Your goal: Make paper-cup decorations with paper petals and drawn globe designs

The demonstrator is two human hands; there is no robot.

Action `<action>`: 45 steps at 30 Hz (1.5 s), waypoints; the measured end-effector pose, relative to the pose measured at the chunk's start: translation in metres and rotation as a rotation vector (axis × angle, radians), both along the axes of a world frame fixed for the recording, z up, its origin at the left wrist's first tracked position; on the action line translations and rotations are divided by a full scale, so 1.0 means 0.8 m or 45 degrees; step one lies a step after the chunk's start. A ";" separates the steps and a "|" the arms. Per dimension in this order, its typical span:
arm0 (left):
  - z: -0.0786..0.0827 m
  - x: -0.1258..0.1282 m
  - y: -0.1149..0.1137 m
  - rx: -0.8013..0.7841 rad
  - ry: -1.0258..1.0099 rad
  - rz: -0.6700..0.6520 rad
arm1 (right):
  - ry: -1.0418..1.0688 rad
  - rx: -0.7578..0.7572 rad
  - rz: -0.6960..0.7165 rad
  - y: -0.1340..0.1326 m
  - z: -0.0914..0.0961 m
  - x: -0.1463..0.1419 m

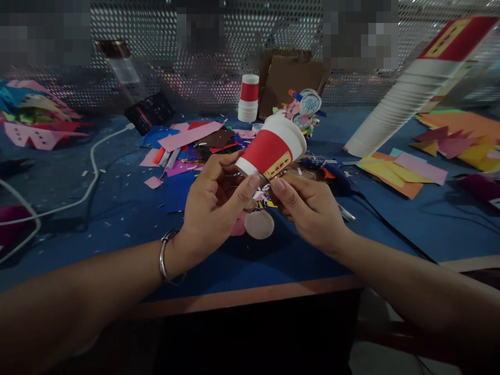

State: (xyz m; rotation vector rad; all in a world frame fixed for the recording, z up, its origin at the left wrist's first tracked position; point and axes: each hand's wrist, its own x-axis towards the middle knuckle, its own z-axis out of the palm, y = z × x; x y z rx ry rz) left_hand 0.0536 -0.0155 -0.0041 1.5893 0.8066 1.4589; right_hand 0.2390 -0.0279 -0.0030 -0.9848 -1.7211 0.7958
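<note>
Head view. A paper cup (pixel 273 148), white with a red band and a yellow label, is held above a blue table (pixel 273 265), near its middle. The cup is tilted, its base towards the person and its mouth away and to the right. The left hand (pixel 213 208) is closed on the base end, thumb and fingertips pressed to the rim of the base; a metal bracelet (pixel 166 258) is worn on that wrist. The right hand (pixel 308 208) is curled narrow, its thumb laid against the cup just below the label.

A pink disc (pixel 259 225) is seen on the table directly beneath the hands. Coloured paper scraps (pixel 191 140) are heaped behind the left hand. A short stack of cups (pixel 249 99) stands upright at the back, before brown cardboard (pixel 291 75). A tall stack of cups (pixel 406 99) leans at the right, over orange and yellow sheets (pixel 402 174). A white cable (pixel 94 172) is laid across the left side.
</note>
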 end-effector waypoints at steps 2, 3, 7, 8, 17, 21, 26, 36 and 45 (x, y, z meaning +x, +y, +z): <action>-0.001 0.000 0.001 0.021 0.017 0.005 | -0.007 0.011 -0.009 0.000 0.000 0.000; -0.002 0.000 0.002 0.031 0.023 0.005 | -0.004 0.019 -0.007 0.000 -0.001 0.000; -0.007 0.002 0.003 0.068 0.042 0.015 | -0.004 0.032 0.013 0.000 -0.001 0.000; -0.008 0.002 0.003 0.077 0.044 0.023 | -0.006 0.038 0.011 0.000 0.000 -0.001; -0.008 0.002 0.003 0.049 0.033 0.026 | 0.001 0.014 -0.038 0.003 0.001 -0.003; -0.012 0.001 0.005 0.106 0.016 0.004 | -0.016 0.014 -0.058 0.002 -0.002 -0.003; -0.016 -0.002 0.005 0.212 0.105 0.050 | -0.013 0.051 -0.029 0.000 0.000 -0.002; -0.008 0.002 0.016 -0.276 -0.243 -0.218 | -0.026 0.021 -0.063 0.000 0.007 -0.004; -0.008 -0.001 0.006 -0.152 -0.058 -0.115 | 0.022 -0.001 -0.032 -0.004 0.002 -0.002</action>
